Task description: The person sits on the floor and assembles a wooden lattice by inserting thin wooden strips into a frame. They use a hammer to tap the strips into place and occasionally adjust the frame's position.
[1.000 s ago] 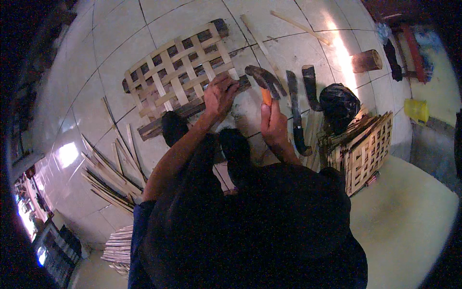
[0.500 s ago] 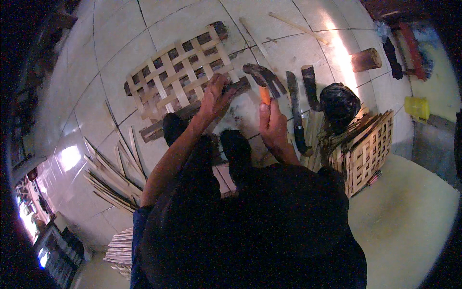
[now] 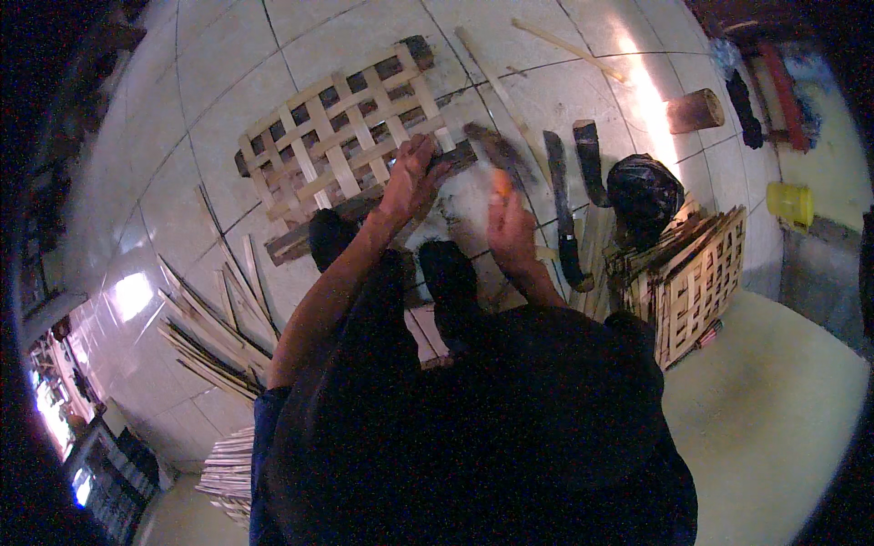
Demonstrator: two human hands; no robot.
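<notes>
A panel of woven pale strips (image 3: 341,136) lies in front of me over a dark wooden frame, whose near bar (image 3: 300,244) runs below it. At the near right corner of the panel rests my left hand (image 3: 410,177), its fingers closed; what is between them, if anything, is too small to make out. My right hand (image 3: 513,227) grips a hammer (image 3: 501,183) by its orange handle. The hammer's dark head is smeared by motion, just right of the bar's end.
A machete (image 3: 562,196), its dark sheath (image 3: 588,159) and a black plastic bag (image 3: 644,196) lie to the right. Stacked woven panels (image 3: 696,287) stand beyond them, with a wooden log (image 3: 695,111) farther off. Loose strips (image 3: 218,341) spread at left.
The hammer head has shifted slightly and become blurred as my right hand swings it. My left hand stays at the panel's corner, its fingers slightly moved.
</notes>
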